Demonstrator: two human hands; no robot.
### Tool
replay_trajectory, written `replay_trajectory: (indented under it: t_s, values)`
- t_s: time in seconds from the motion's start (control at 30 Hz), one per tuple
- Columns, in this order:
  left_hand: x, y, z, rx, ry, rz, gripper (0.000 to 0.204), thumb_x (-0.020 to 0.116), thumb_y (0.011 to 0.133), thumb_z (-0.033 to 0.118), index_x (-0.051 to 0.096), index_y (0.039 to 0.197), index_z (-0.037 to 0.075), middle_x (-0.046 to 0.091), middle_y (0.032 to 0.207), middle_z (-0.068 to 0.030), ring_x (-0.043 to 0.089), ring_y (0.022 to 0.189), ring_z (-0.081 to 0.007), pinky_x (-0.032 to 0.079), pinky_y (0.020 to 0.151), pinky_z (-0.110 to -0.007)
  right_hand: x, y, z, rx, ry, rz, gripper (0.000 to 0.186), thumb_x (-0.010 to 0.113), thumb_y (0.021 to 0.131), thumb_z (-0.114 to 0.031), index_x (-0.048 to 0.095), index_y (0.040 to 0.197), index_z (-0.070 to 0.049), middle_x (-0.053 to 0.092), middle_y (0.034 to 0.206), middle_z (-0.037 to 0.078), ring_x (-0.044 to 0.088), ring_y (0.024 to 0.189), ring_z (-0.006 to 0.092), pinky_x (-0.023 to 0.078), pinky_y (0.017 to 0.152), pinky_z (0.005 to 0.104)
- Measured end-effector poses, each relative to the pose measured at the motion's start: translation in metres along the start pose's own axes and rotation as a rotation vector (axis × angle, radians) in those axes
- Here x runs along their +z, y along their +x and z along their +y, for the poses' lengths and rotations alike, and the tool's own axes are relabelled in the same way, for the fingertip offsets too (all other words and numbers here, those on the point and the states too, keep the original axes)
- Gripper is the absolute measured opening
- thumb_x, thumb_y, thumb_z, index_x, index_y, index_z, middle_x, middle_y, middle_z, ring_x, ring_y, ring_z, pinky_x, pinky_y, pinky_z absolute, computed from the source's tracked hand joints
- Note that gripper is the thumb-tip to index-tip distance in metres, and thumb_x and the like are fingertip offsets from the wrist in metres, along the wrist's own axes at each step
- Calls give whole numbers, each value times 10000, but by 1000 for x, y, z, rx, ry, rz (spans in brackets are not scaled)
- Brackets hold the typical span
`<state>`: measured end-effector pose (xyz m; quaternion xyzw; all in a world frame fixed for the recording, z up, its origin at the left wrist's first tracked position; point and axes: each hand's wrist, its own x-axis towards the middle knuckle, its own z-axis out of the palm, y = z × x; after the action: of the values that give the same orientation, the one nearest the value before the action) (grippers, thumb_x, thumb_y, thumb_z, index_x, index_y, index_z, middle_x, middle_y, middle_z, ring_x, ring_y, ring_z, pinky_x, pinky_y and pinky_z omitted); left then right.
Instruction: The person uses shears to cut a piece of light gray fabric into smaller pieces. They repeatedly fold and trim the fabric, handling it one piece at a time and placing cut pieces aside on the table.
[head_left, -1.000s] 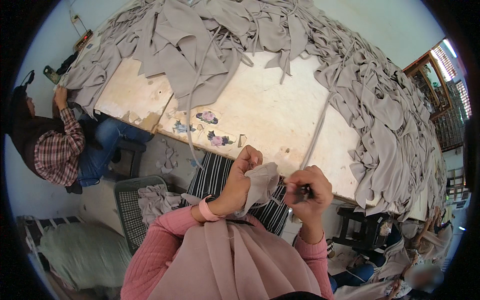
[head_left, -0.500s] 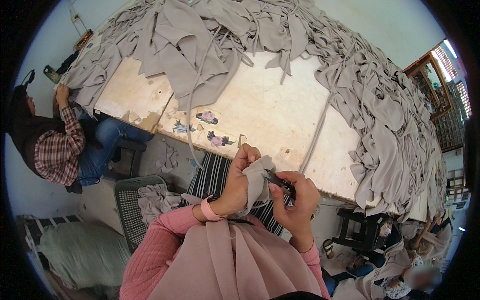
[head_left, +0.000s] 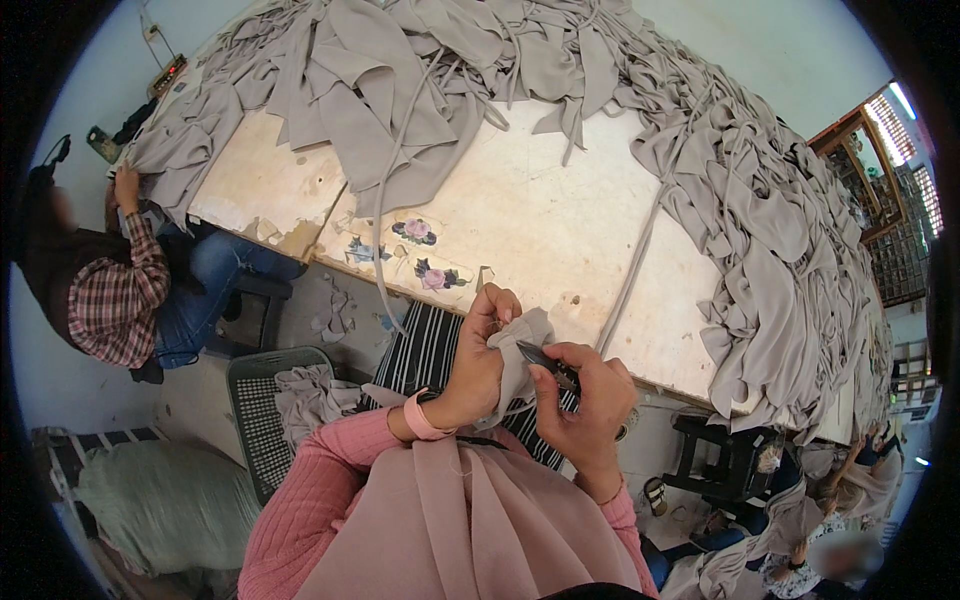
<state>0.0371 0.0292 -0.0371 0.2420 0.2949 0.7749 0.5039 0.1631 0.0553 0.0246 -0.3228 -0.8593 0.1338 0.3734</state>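
My left hand [head_left: 474, 355] pinches a bunched piece of grey fabric [head_left: 518, 352] over my lap, just off the table's near edge. Thin loose threads show by its fingertips. In my right hand [head_left: 593, 405] I grip small dark thread snips [head_left: 543, 358], whose pointed blades lie against the fabric. Whether the blades are open or closed is too small to tell. Part of the cloth hangs down behind the right thumb, out of sight.
Heaps of grey fabric pieces [head_left: 770, 220] cover the far and right parts of the worn table [head_left: 560, 210]. A grey strap [head_left: 637, 265] crosses it. A plastic basket [head_left: 255, 410] holds cloth at left. A person in a checked shirt [head_left: 120, 300] sits far left; others sit lower right.
The snips' blades have shifted slightly to the left and down along the fabric, the right hand moving with them. My left hand keeps its pinch on the fabric.
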Motion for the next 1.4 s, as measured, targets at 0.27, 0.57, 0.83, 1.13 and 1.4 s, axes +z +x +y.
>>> replay_trajectory:
  t_s: [0.27,0.57,0.83,1.13,1.4]
  values:
    - [1,0,2,-6,-20,17,339,500,726,-144,357,887,118,369,862,17,378,777,-56,345,686,-177,2,-3,1,24,40,48,207,770,736,-114,661,908,-77,673,751,39,558,524,195,357,529,295]
    - [-10,27,39,106,546,-110,347,587,651,-104,398,878,78,372,814,11,372,745,-78,353,669,-199,42,-36,1,98,286,41,468,797,699,-137,558,1085,-22,658,985,134,627,723,261,476,640,325]
    - [-34,71,81,-190,1246,-661,313,835,713,212,619,850,33,613,793,-52,557,774,-117,463,718,-279,-39,-14,48,549,1400,248,333,625,854,-50,450,1137,-39,593,908,80,554,726,118,448,625,236]
    - [-88,51,90,-440,677,-558,333,607,953,276,666,1071,-30,655,878,-5,560,834,-83,448,769,-227,-109,17,74,482,1740,420,201,474,935,-5,422,1128,-21,479,864,71,536,751,162,483,714,317]
    - [-70,37,107,-267,584,-424,323,543,995,267,595,1161,-5,603,1002,6,535,908,-62,425,794,-199,-81,18,79,579,1580,278,262,548,893,-22,485,1147,-4,536,891,59,559,784,139,461,701,254]
